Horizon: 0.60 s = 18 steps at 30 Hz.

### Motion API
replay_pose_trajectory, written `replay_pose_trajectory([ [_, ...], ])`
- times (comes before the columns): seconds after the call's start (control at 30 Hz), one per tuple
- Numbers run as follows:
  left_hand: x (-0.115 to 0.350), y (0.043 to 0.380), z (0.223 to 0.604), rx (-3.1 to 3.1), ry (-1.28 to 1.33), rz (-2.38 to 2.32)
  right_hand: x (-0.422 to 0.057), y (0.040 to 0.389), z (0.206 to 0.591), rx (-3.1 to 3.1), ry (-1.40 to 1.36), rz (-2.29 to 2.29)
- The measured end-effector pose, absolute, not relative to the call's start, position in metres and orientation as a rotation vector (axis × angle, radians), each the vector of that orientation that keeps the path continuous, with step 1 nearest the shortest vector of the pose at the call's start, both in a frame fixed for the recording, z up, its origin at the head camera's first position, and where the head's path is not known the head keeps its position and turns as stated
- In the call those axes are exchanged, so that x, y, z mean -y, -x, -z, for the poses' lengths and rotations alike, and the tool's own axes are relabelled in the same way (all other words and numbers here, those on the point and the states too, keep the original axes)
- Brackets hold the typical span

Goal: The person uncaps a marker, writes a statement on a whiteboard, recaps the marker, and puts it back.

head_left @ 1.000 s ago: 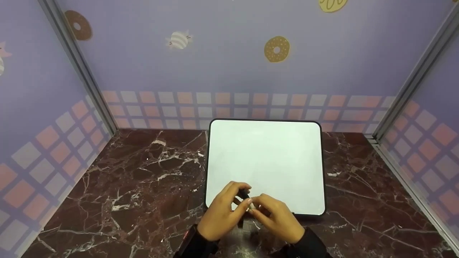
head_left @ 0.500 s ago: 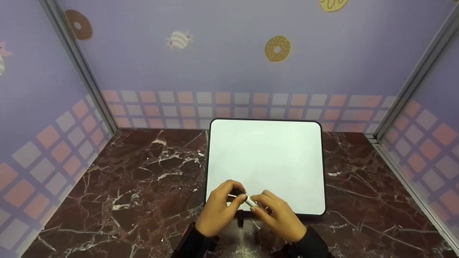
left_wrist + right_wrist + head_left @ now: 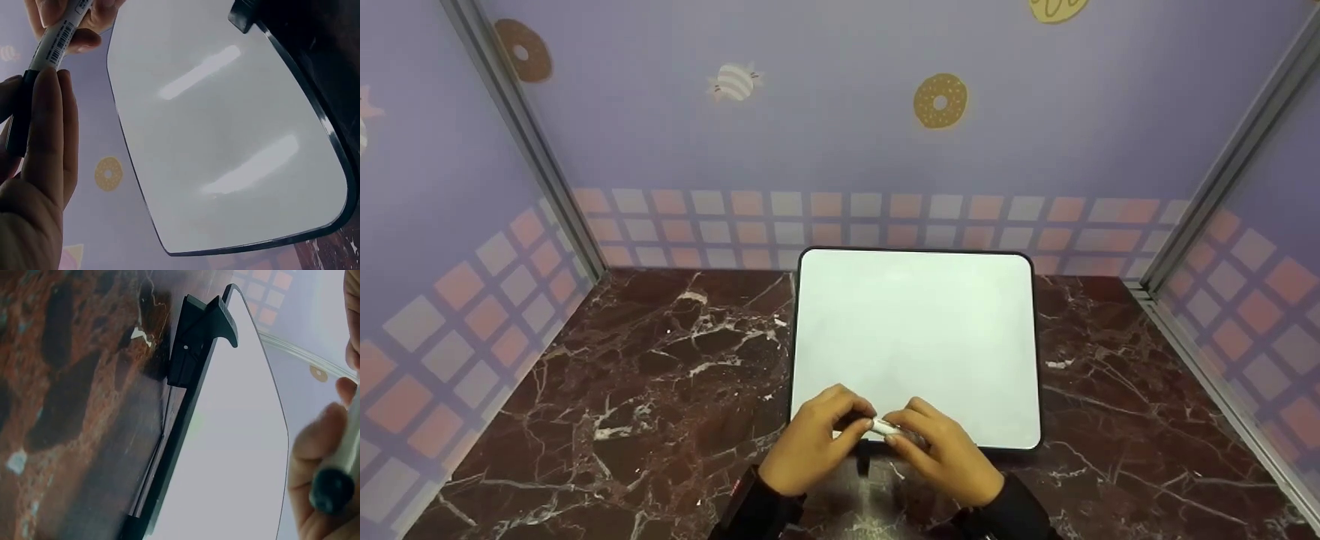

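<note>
Both hands hold one whiteboard marker close over the bottom edge of a framed whiteboard. My left hand pinches its black cap between thumb and fingers. The right hand grips the white barrel, which bears printed text and a barcode. Cap and barrel meet in line in the left wrist view. In the right wrist view, the marker's dark rear end sticks out past the right hand's fingers. Most of the marker is hidden by fingers in the head view.
The board leans back on the dark red marble-patterned table, with a black clip-like foot at its lower edge. A purple wall with printed donuts stands behind, and side walls with metal corner strips flank the table.
The marker has turned to lie more level between the hands, and its white barrel shows more than the dark part seen at first. My left hand has shifted slightly left and down.
</note>
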<state>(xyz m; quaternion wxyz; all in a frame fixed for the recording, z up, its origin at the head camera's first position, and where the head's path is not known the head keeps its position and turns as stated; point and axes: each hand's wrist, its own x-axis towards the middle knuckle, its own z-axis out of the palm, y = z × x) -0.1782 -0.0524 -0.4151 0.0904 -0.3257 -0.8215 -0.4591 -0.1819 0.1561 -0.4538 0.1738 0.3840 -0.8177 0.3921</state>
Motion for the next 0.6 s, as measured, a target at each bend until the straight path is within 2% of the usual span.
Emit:
replay_pose_trajectory([
  [0.33,0.065,0.176,0.421,2.508,1.073,1.176,-0.157,0.176,0.446,2.281,-1.188,-0.947],
  [0.6,0.095,0.155,0.417,2.505,1.188,0.823,-0.142,0.167,0.44,2.178,-1.367,-0.852],
])
